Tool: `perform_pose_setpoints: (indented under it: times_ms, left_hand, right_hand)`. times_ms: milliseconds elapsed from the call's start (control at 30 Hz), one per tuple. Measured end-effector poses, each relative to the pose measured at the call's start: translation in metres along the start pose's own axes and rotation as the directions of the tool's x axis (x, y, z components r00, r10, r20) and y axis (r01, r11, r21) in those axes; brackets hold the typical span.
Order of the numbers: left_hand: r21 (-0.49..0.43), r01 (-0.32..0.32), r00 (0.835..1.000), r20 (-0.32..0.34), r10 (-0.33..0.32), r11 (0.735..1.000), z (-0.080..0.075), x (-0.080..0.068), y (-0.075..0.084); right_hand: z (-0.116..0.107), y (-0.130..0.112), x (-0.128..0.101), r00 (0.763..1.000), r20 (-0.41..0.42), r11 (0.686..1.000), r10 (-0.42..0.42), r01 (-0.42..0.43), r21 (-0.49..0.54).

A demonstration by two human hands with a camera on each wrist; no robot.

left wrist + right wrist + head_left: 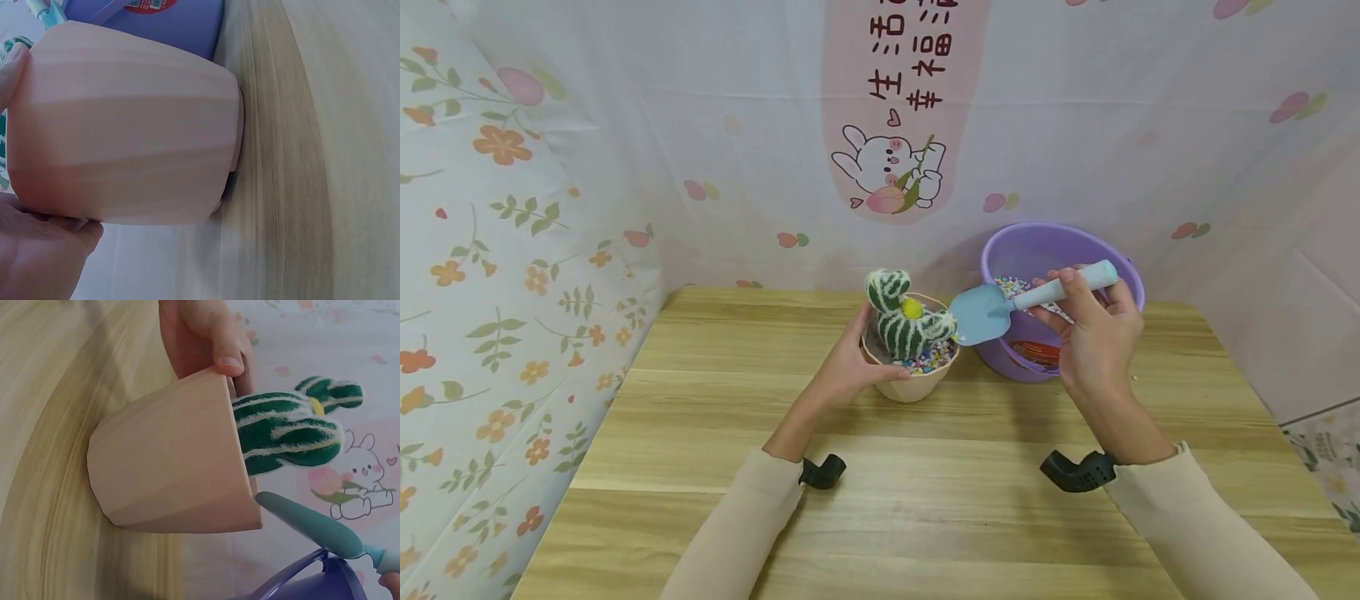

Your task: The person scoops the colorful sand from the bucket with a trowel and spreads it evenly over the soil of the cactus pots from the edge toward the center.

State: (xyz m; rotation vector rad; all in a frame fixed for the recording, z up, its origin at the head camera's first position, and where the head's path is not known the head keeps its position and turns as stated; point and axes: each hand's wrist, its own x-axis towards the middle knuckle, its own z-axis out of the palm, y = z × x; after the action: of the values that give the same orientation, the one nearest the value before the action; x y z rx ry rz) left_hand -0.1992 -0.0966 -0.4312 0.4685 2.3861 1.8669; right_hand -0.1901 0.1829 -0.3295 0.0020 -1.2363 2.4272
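A pale pink pot (912, 379) stands on the wooden table (925, 492), holding a green-and-white woolly cactus (901, 317) and coloured pebbles (934, 360). My left hand (850, 362) grips the pot's left side, thumb at the rim; the pot (125, 131) fills the left wrist view beside that hand (37, 250). My right hand (1093, 333) holds a light blue trowel (1000, 310) by its handle, its blade just right of the cactus above the pot's rim. The right wrist view shows the pot (175, 462), cactus (290, 431), the left hand (206, 334) and trowel (319, 528).
A purple bucket (1045, 250) holding coloured pebbles stands right behind the pot, close against it, under my right hand. Floral cloth walls (512, 208) close in the table at the left and back. The table's right edge drops off beyond the bucket.
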Motion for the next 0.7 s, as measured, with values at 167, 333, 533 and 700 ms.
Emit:
perform_pose_setpoints:
  times_ms: [167,333,533,700]
  left_hand:
    - [-0.004,0.020,1.000,0.022,-0.020,1.000,-0.0036,0.0026,-0.0014]
    - [0.002,0.042,0.998,0.037,-0.042,0.999,-0.0067,0.0046,-0.0022]
    - [0.002,0.051,0.997,0.066,-0.051,0.999,-0.0101,0.0060,-0.0007]
    - [-0.036,0.058,0.996,0.065,-0.055,0.998,-0.0091,0.0039,-0.0011]
  right_hand:
    - [0.0014,0.0010,-0.0002,1.000,0.007,1.000,-0.017,0.017,-0.016]
    - [0.0020,0.0016,-0.0002,1.000,0.016,1.000,-0.025,0.025,-0.016]
    - [0.0018,0.0027,-0.0003,0.999,0.051,1.000,-0.018,0.018,0.002]
    - [0.0017,0.0034,-0.0001,0.998,0.065,1.000,-0.014,0.013,0.009]
